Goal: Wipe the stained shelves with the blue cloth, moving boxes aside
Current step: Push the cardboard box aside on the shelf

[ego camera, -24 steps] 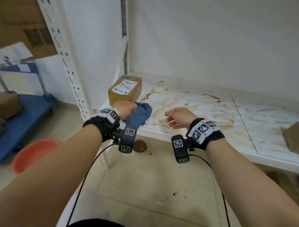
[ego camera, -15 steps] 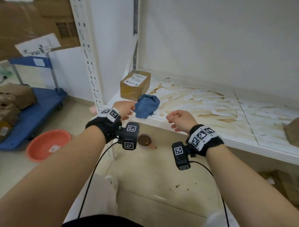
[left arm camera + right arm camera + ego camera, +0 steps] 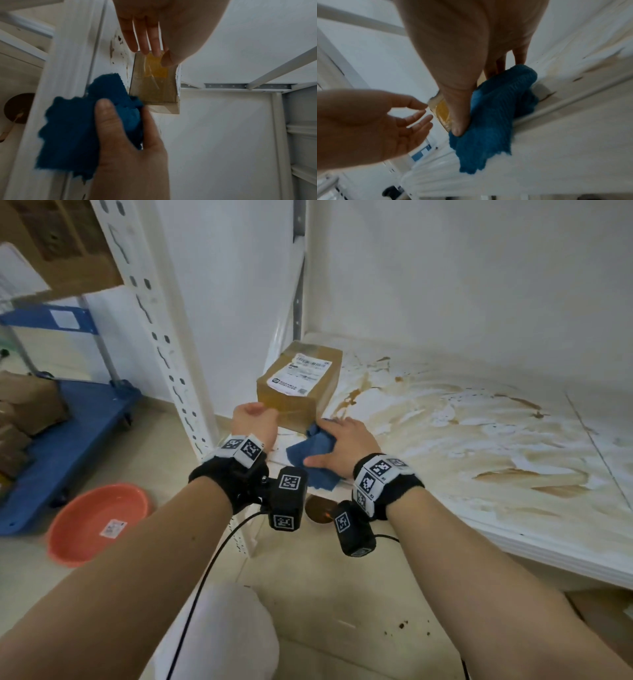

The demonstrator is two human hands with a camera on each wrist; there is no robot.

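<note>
A blue cloth lies bunched at the front left edge of the brown-stained white shelf. My right hand rests on top of it, thumb on one side and fingers on the other, gripping the cloth. Just behind stands a taped cardboard box with a white label. My left hand hovers at the box's front left, its fingers loosely extended toward the box and holding nothing. The cloth bunches up between my right thumb and forefinger.
The perforated white shelf post rises just left of my left hand. On the floor are an orange basin, a blue cart with cardboard boxes, and a small brown cup under the shelf edge.
My left hand let go of the cloth, left it on the shelf edge and moved toward the box. My right hand came forward and took hold of the cloth.
</note>
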